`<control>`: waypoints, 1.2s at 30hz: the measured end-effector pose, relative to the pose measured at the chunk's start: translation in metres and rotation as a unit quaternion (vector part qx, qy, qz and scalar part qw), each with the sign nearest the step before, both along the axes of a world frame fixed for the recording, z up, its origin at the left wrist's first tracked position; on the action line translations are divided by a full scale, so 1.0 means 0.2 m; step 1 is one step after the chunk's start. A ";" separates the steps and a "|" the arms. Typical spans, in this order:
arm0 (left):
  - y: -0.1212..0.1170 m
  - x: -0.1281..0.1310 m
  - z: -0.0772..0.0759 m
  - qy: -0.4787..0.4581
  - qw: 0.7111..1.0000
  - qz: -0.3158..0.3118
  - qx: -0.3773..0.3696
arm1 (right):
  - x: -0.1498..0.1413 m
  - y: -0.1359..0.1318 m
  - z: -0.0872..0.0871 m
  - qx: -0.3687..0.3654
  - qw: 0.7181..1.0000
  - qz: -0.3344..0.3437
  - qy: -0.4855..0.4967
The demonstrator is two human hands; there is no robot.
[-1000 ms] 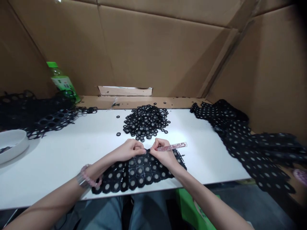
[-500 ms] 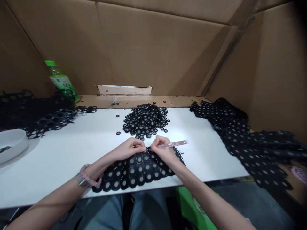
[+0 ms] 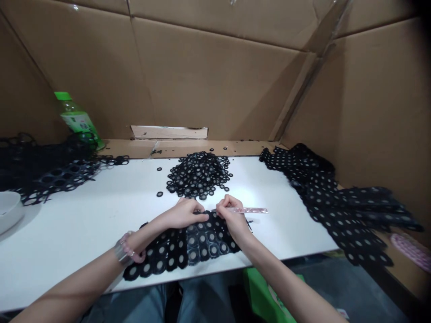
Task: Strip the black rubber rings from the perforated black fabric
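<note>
On the table's near side lies a black sheet (image 3: 204, 240) of joined discs with pale grey centres. My left hand (image 3: 185, 212) is closed on its far edge, thumb stretched along it near the middle. A slim tool (image 3: 249, 210) with a flat, clear-pink handle and a thin pointed tip is pinched in my right hand (image 3: 232, 215). Its tip points left, at the sheet's far edge close to my left thumb; contact cannot be made out. Just beyond both hands is a heap of loose black rings (image 3: 198, 172) with pale centres.
Black punched-out webbing (image 3: 63, 172) is piled at the left, near a green-capped bottle (image 3: 81, 121) and a white bowl (image 3: 10, 211). More dotted black sheets (image 3: 313, 188) drape over the right edge of the white table (image 3: 101, 202). Cardboard walls (image 3: 215, 80) enclose the back and right.
The view has shifted slightly. My left thumb now stretches farther along the sheet's edge. The tool in my right hand has turned closer to level, and the sheet lies flatter.
</note>
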State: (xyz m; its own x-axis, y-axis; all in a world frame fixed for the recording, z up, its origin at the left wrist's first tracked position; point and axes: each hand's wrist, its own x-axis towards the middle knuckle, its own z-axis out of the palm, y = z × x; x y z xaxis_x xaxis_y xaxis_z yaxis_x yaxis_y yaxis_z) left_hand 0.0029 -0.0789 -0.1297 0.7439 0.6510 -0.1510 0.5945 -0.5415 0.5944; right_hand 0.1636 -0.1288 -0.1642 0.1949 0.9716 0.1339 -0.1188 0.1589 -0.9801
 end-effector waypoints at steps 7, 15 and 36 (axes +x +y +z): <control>0.00 -0.02 -0.07 -0.074 0.997 0.005 -0.018 | 0.04 0.03 -0.01 -0.024 0.993 0.049 -0.104; 0.00 -0.02 -0.07 -0.086 0.994 0.018 -0.060 | 0.04 0.02 0.01 -0.019 0.992 0.045 -0.114; -0.02 0.02 -0.02 -0.065 0.997 0.013 -0.041 | 0.07 0.03 0.03 -0.009 0.995 -0.049 0.091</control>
